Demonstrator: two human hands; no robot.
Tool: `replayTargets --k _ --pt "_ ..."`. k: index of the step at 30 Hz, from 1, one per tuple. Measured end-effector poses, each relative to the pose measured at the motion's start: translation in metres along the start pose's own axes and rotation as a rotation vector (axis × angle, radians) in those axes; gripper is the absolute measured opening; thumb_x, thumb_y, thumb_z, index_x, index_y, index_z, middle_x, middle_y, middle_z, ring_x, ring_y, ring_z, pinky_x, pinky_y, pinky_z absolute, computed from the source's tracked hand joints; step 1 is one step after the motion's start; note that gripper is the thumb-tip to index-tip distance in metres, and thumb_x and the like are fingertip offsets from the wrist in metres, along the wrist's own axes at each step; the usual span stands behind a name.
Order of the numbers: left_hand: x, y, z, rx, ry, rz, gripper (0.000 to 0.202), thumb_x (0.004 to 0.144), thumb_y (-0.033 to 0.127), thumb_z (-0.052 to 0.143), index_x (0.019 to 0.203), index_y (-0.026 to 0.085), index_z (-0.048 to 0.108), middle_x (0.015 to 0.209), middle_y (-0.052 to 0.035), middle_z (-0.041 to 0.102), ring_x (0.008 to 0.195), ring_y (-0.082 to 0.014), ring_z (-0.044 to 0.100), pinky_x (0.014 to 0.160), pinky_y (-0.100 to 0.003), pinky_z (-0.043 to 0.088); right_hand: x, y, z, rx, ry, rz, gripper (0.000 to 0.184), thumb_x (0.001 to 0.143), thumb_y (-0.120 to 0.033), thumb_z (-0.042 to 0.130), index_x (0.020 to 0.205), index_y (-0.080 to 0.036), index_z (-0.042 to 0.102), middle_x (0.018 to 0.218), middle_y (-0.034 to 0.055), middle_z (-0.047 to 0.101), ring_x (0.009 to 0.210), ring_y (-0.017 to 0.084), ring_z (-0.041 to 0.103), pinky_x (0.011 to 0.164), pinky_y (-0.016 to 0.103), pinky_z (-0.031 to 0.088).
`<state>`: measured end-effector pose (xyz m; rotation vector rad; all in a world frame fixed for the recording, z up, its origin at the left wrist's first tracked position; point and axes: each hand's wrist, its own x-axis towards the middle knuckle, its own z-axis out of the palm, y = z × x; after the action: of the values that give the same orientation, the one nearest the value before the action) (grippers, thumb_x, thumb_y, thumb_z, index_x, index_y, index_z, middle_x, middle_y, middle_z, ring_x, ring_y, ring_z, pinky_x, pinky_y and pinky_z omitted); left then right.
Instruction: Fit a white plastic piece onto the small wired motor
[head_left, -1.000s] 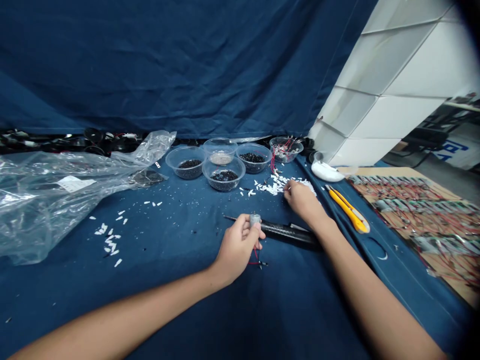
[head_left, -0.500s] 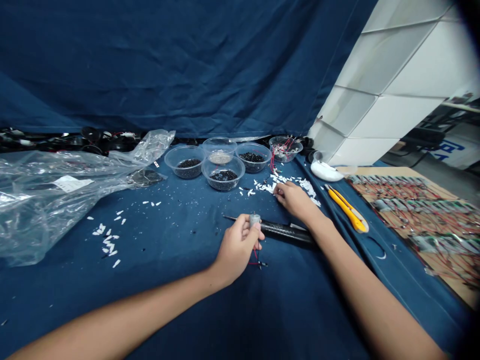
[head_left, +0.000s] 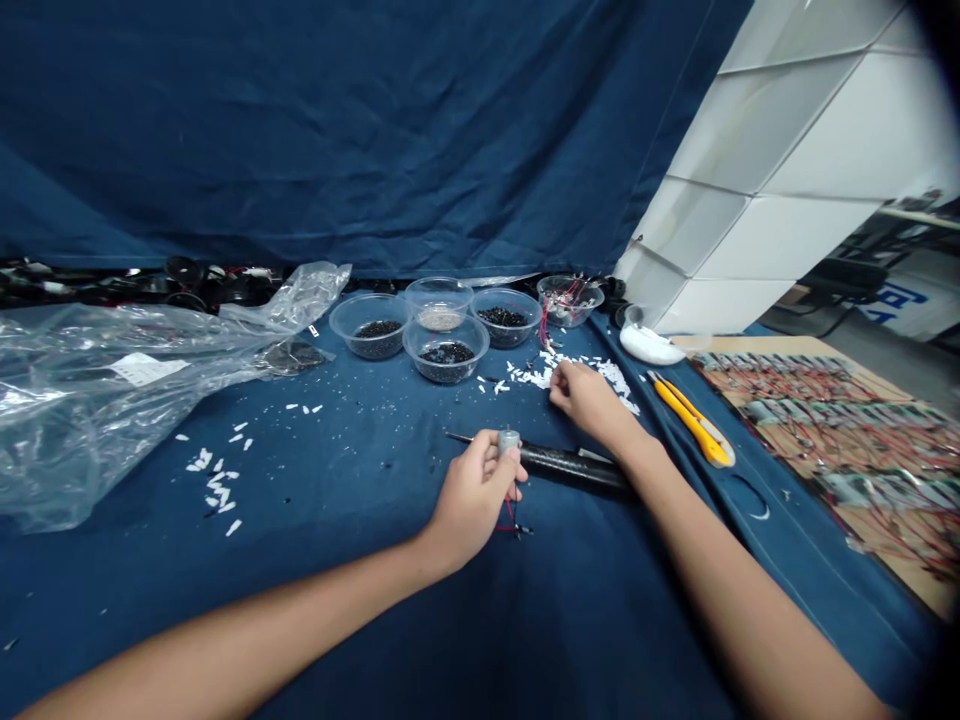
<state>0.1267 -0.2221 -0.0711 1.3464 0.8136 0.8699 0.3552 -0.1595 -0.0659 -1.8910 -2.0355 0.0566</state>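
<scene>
While blue cloth [head_left: 315, 590] spreads beneath, the left hand [head_left: 466, 510] pinches and the right hand [head_left: 591, 400] is curled downward, its tips hidden; cannot tell whether it grips anything. Behind the left hand lies a black tool [head_left: 574, 467]; upright in that pinch is a grey motor [head_left: 508, 440], thin wires [head_left: 511, 515] dangling below; white scraps [head_left: 536, 378] lie beside the right hand.

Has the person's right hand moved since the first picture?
Yes: the right hand has shifted slightly left along the white pieces, nearer the front clear bowl.
</scene>
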Motion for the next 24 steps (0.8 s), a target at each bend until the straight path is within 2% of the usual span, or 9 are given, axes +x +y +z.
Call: replayTargets --k 7,13,17,21,23,24 --pt "-0.001 0.000 0.000 0.010 0.004 0.006 0.025 0.096 0.037 0.047 0.102 0.014 0.054 0.076 -0.0010 0.062 0.059 -0.0091 0.057 0.060 -0.024 0.046 -0.006 -0.018 -0.016 0.120 0.115 -0.020 0.012 0.088 -0.014 0.049 0.091 -0.016 0.060 0.079 0.0026 0.053 0.070 0.013 0.050 0.072 0.023 0.038" --pt "-0.001 -0.001 -0.001 0.007 -0.004 -0.001 0.025 0.096 0.037 0.048 0.102 0.014 0.054 0.078 -0.0014 0.062 0.060 -0.0091 0.058 0.060 -0.023 0.046 -0.011 -0.036 -0.026 0.333 0.155 -0.047 0.011 0.087 -0.018 0.049 0.090 -0.018 0.059 0.080 0.0023 0.055 0.071 0.013 0.052 0.071 0.024 0.041" --pt "0.000 -0.001 -0.001 0.008 0.001 0.003 0.025 0.096 0.037 0.048 0.101 0.014 0.054 0.077 -0.0012 0.062 0.060 -0.0088 0.058 0.060 -0.023 0.046 -0.017 -0.054 -0.027 0.570 0.106 0.013 0.007 0.085 -0.021 0.052 0.090 -0.018 0.053 0.076 0.0014 0.058 0.065 0.012 0.055 0.065 0.024 0.046" --pt "0.001 -0.002 -0.001 0.007 0.002 0.001 0.023 0.096 0.036 0.048 0.099 0.014 0.054 0.076 -0.0008 0.062 0.059 -0.0084 0.057 0.059 -0.022 0.046 -0.022 -0.071 -0.023 0.842 0.007 0.072 0.018 0.085 -0.035 0.058 0.091 -0.018 0.052 0.072 0.0009 0.059 0.062 0.013 0.060 0.057 0.024 0.049" --pt "0.001 -0.001 0.000 0.005 0.002 0.001 0.023 0.096 0.036 0.048 0.098 0.014 0.054 0.075 -0.0008 0.062 0.058 -0.0083 0.057 0.059 -0.022 0.046 -0.022 -0.070 -0.020 0.820 0.019 0.068 0.020 0.086 -0.037 0.059 0.091 -0.018 0.052 0.073 0.0012 0.060 0.063 0.014 0.060 0.058 0.024 0.049" --pt "0.000 0.000 0.000 0.006 0.004 0.001 0.023 0.096 0.035 0.048 0.099 0.014 0.054 0.076 -0.0008 0.062 0.059 -0.0083 0.058 0.059 -0.022 0.046 -0.020 -0.066 -0.018 0.731 0.040 0.060 0.018 0.087 -0.034 0.059 0.091 -0.018 0.053 0.074 0.0014 0.060 0.064 0.014 0.060 0.060 0.024 0.049"
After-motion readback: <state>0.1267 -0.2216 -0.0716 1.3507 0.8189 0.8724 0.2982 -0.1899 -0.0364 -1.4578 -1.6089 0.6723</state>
